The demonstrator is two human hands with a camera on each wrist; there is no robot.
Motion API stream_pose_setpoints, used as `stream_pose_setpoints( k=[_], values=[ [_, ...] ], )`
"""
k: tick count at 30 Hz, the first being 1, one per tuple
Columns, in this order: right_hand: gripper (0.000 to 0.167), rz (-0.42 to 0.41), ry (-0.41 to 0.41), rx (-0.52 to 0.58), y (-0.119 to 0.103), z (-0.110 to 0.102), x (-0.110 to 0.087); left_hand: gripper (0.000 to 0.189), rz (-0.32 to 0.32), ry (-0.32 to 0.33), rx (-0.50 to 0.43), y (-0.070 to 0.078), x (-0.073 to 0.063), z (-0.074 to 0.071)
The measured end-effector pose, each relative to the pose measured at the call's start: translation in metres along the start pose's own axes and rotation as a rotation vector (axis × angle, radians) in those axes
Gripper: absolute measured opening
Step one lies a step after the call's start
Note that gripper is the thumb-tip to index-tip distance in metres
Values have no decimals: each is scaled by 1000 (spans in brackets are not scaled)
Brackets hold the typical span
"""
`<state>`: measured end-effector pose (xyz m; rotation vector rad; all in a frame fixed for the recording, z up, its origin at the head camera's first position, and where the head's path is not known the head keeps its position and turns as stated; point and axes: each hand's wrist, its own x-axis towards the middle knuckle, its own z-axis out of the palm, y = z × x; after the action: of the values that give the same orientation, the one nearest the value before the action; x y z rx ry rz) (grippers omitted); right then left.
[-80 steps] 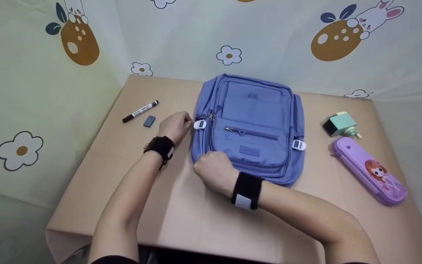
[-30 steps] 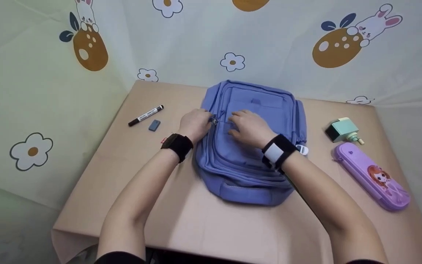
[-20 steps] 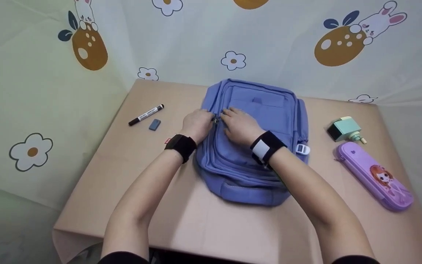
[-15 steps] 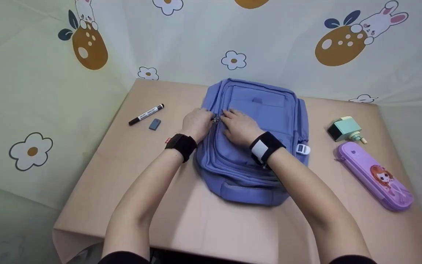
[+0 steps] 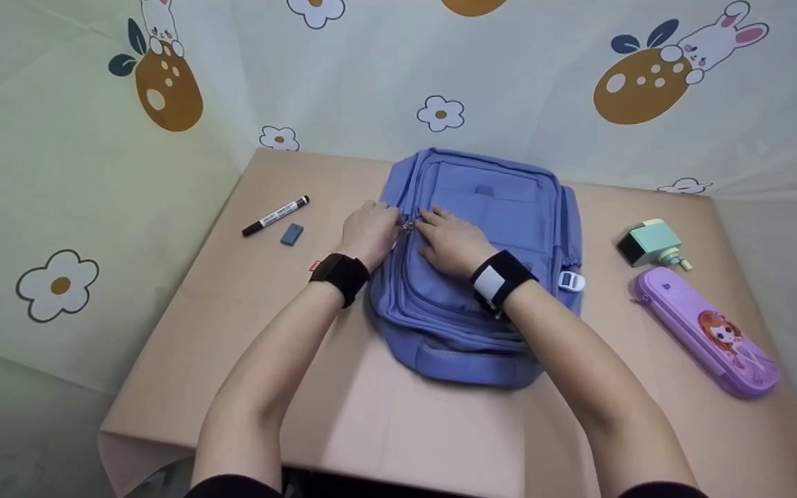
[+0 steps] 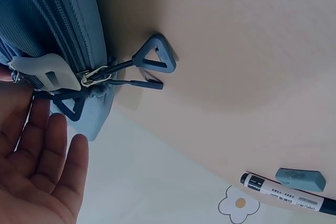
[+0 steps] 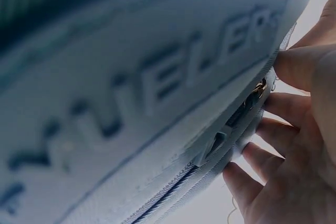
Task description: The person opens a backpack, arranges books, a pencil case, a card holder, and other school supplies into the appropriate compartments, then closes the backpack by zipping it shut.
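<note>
A blue backpack lies front side up on the table. At its left side seam my left hand has its fingertips by the metal zipper rings. In the left wrist view its curled fingers pinch a dark triangular zipper pull beside a white buckle; the thumb is mostly hidden. Two more triangular pulls, one of them a large zipper pull, hang free. My right hand rests on the front panel. The right wrist view shows its relaxed fingertips along the bag's edge, next to the zipper.
Left of the bag lie a marker pen and a small grey-blue block. On the right are a mint-green and black blocky object and a purple pencil case. Patterned cloth walls rise behind and beside the table.
My right hand has moved from the bag's lower left corner up to the front panel. My left hand has shifted from the white buckle to the zipper. Lately both stay nearly still.
</note>
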<state>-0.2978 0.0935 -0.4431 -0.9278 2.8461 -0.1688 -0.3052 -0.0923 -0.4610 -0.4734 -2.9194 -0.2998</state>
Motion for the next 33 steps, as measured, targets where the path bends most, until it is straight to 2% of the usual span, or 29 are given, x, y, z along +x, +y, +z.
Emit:
stream_pose_setpoints(
  k=[14,20,26,33],
  values=[
    [56,-35,26,-24,4,4,2,17,29,-14,19,0,-4,-6],
    [56,-15,11,-18,4,5,3,20,67,-16,63,2,-17,-10],
    [56,-16,9,-15,2,3,2,21,92,-29,62,4,-32,-13],
    [57,-7,-5,-19,2,4,1,18,91,-29,40,4,-36,-9]
  ],
)
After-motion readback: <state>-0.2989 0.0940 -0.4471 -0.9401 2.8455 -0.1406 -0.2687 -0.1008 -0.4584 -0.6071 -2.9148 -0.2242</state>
